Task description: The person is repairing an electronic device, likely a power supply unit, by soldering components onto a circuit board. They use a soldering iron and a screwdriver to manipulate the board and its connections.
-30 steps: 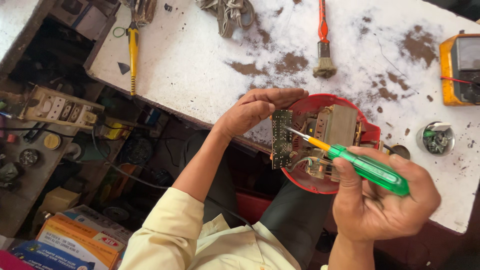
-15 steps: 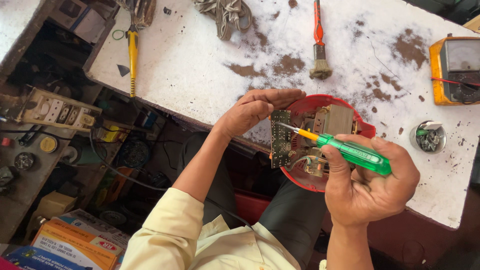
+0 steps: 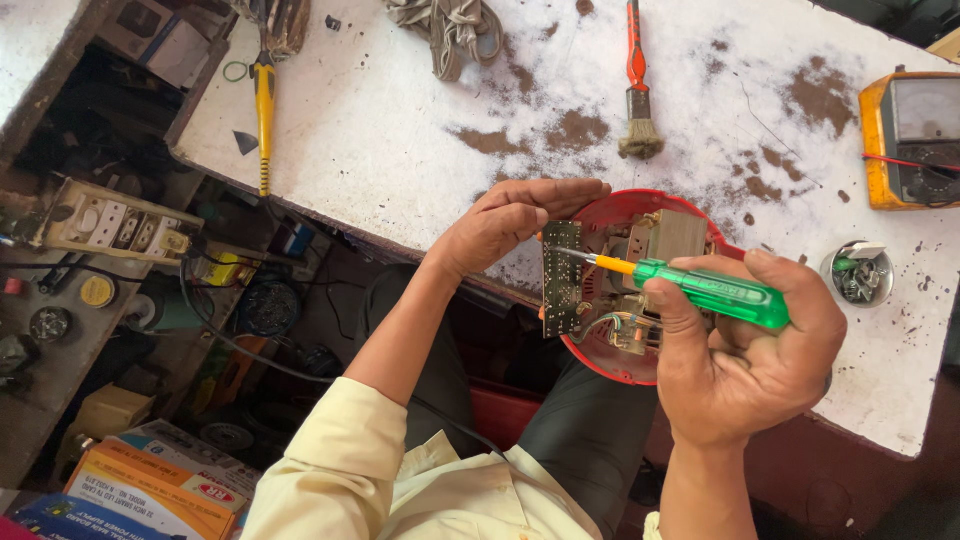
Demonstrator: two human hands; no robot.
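My left hand (image 3: 507, 222) holds a round red housing (image 3: 612, 212) at its left rim, fingers curled over the top edge, at the worn white bench's near edge. Inside the housing sit a green circuit board (image 3: 562, 282), a metal transformer block (image 3: 672, 237) and some wires. My right hand (image 3: 745, 350) grips a screwdriver (image 3: 700, 287) with a clear green handle and a yellow collar. Its metal tip touches the top of the circuit board.
On the white bench (image 3: 400, 130) lie a yellow-handled screwdriver (image 3: 264, 105), a red-handled brush (image 3: 637, 85), grey cloth (image 3: 445, 25), an orange multimeter (image 3: 915, 135) and a small round tin of parts (image 3: 856, 273). A switchboard (image 3: 115, 228), tangled cables and cardboard boxes (image 3: 140, 490) sit lower left.
My right hand has moved the green screwdriver left and up, so its tip now sits further onto the circuit board. My left hand stays on the red housing.
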